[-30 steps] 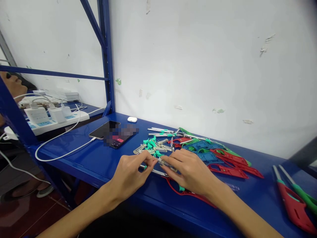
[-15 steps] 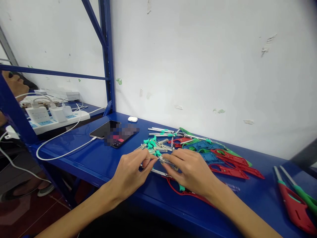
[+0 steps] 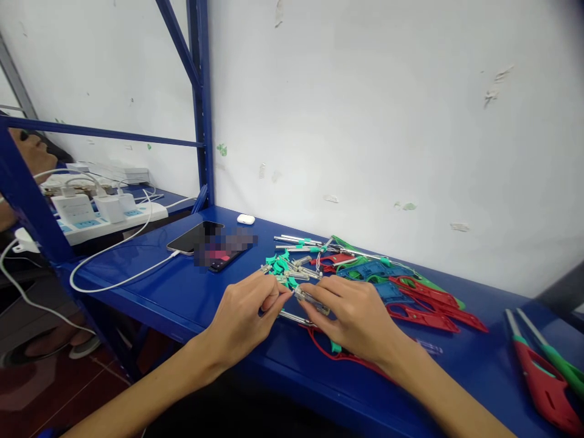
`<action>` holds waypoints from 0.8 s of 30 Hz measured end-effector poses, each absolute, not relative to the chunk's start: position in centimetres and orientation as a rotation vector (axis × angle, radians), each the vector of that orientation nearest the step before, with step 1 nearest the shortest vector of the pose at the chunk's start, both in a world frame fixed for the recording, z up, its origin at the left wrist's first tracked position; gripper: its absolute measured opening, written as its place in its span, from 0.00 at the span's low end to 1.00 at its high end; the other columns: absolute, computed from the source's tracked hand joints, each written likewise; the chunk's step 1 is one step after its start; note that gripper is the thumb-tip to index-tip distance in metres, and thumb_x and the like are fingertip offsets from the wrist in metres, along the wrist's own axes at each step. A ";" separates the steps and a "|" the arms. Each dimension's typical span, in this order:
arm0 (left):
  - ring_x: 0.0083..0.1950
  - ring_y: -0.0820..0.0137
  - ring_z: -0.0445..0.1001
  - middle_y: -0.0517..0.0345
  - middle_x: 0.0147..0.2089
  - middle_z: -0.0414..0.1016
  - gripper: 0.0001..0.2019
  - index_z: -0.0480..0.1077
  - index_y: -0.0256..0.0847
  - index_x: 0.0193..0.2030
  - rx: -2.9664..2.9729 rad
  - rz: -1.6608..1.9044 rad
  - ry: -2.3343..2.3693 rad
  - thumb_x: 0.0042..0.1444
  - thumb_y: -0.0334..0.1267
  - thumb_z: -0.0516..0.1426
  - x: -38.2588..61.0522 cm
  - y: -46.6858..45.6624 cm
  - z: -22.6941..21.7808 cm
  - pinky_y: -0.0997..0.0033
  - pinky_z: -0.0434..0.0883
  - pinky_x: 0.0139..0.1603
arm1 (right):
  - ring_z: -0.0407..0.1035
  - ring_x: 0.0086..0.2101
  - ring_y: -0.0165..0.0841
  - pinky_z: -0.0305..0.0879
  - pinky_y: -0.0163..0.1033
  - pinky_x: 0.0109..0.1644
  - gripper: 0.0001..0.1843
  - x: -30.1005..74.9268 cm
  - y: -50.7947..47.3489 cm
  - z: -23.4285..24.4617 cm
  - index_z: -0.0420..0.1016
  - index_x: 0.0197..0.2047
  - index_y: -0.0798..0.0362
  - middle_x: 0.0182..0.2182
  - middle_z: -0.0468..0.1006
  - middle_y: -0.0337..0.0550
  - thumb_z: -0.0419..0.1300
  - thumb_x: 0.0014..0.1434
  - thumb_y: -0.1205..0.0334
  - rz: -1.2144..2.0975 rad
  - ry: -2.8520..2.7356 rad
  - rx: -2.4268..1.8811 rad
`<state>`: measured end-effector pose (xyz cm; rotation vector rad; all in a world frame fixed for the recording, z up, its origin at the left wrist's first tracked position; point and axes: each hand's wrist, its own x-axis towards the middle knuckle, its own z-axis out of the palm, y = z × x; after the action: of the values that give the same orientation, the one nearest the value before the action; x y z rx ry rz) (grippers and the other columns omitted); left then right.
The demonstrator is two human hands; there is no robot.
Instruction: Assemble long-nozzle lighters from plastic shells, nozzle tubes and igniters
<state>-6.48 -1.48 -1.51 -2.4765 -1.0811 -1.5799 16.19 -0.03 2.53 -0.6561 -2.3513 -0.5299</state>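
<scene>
My left hand (image 3: 246, 316) and my right hand (image 3: 353, 316) meet over the front of a blue shelf (image 3: 182, 292). The left fingers pinch a small metal and green part (image 3: 274, 286). The right fingers grip a small clear and metal tube (image 3: 312, 299), its tip touching the left hand's part. A thin metal rod (image 3: 294, 317) lies on the shelf just under both hands. Behind them lies a pile of small green and metal parts (image 3: 287, 267).
Red, blue and green plastic shells (image 3: 410, 292) lie to the right of the pile. Two finished long lighters (image 3: 542, 377) sit at far right. A phone (image 3: 205, 243) with a white cable, an earbud case (image 3: 245, 219) and a power strip (image 3: 104, 213) sit at left. A person is at far left.
Both hands have stayed together and shifted slightly up and right in view; the left fingers have closed tighter on the small part.
</scene>
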 end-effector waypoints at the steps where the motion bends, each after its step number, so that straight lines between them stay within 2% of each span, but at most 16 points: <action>1: 0.36 0.71 0.78 0.63 0.30 0.72 0.21 0.50 0.44 0.29 -2.479 -1.581 -1.076 0.69 0.30 0.57 -6.5 -1.5 -1.5 0.72 0.65 0.32 | 0.77 0.30 0.34 0.62 0.38 0.29 0.11 16.2 0.0 2.5 0.83 0.45 0.55 0.32 0.84 0.44 0.58 0.72 0.61 -0.530 -2.349 -0.658; 9: 0.35 0.72 0.73 0.65 0.28 0.68 0.21 0.50 0.44 0.30 -2.495 -1.571 -1.044 0.69 0.29 0.58 -6.4 -1.4 -1.6 0.71 0.65 0.33 | 0.75 0.28 0.34 0.60 0.40 0.27 0.14 16.4 0.1 2.6 0.82 0.46 0.56 0.30 0.81 0.43 0.56 0.74 0.60 -0.539 -2.402 -0.597; 15: 0.37 0.67 0.63 0.59 0.33 0.70 0.19 0.50 0.44 0.31 -2.462 -1.400 -0.978 0.69 0.26 0.54 -6.3 -1.6 -0.9 0.69 0.62 0.32 | 0.73 0.27 0.32 0.61 0.39 0.26 0.17 16.2 0.2 2.3 0.81 0.47 0.58 0.31 0.80 0.44 0.52 0.77 0.61 -0.491 -2.426 -0.535; 18: 0.36 0.66 0.58 0.58 0.32 0.66 0.17 0.51 0.44 0.32 -2.464 -1.310 -0.962 0.66 0.20 0.50 -6.3 -1.5 -0.9 0.66 0.58 0.31 | 0.72 0.26 0.32 0.62 0.38 0.26 0.18 15.8 0.1 1.9 0.81 0.46 0.59 0.30 0.79 0.44 0.51 0.77 0.61 -0.482 -2.406 -0.508; 24: 0.36 0.65 0.56 0.58 0.33 0.59 0.17 0.51 0.43 0.33 -2.512 -1.303 -0.931 0.58 0.14 0.46 -6.4 -1.2 -1.4 0.65 0.55 0.33 | 0.68 0.24 0.30 0.62 0.37 0.27 0.20 14.8 0.0 1.4 0.81 0.42 0.59 0.26 0.75 0.41 0.49 0.78 0.63 -0.466 -2.371 -0.490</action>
<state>-6.38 -1.16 -1.38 -2.5121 -0.9312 -1.3033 14.83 0.01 1.41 -0.4897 -2.3709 -0.4657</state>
